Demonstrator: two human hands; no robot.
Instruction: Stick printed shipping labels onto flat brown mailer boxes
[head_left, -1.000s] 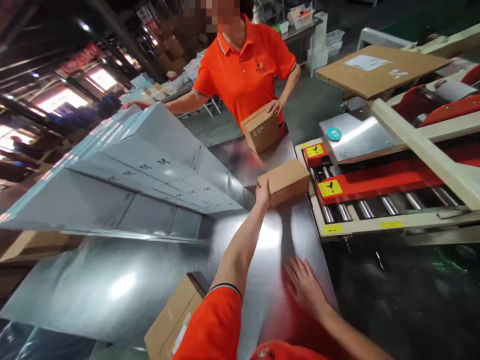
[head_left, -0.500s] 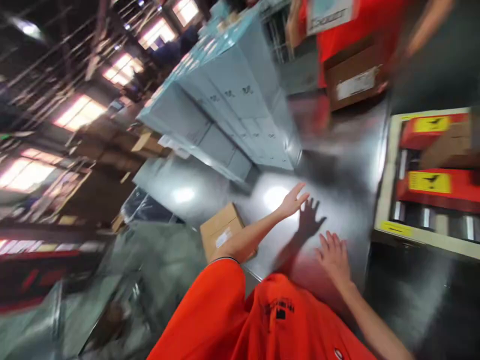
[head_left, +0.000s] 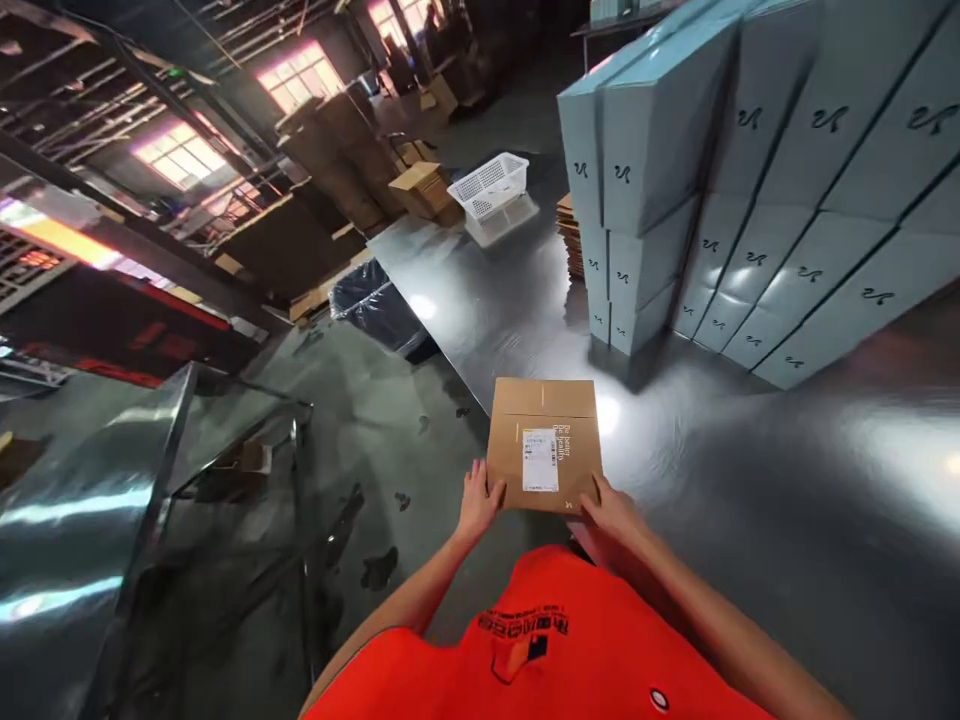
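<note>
A flat brown cardboard box (head_left: 510, 445) with a white label and printed text lies in front of my body, at the near edge of a shiny metal table (head_left: 502, 320). My left hand (head_left: 480, 497) grips its lower left corner, thumb on top and fingers along the side. On the lower right corner is my right hand (head_left: 609, 510), its thumb over the top face and its other fingers partly hidden.
Tall stacks of pale blue boxes (head_left: 652, 150) stand on the table at the right. A white plastic basket (head_left: 491, 187) and a pile of flat cardboard (head_left: 570, 237) are farther back. Black wrapped goods (head_left: 379, 305) sit beyond the left edge; metal frames (head_left: 300, 500) stand lower left.
The view has swung left. Both hands, empty and spread before, now hold the brown box. The other person and the red-and-yellow items at the right have left the view.
</note>
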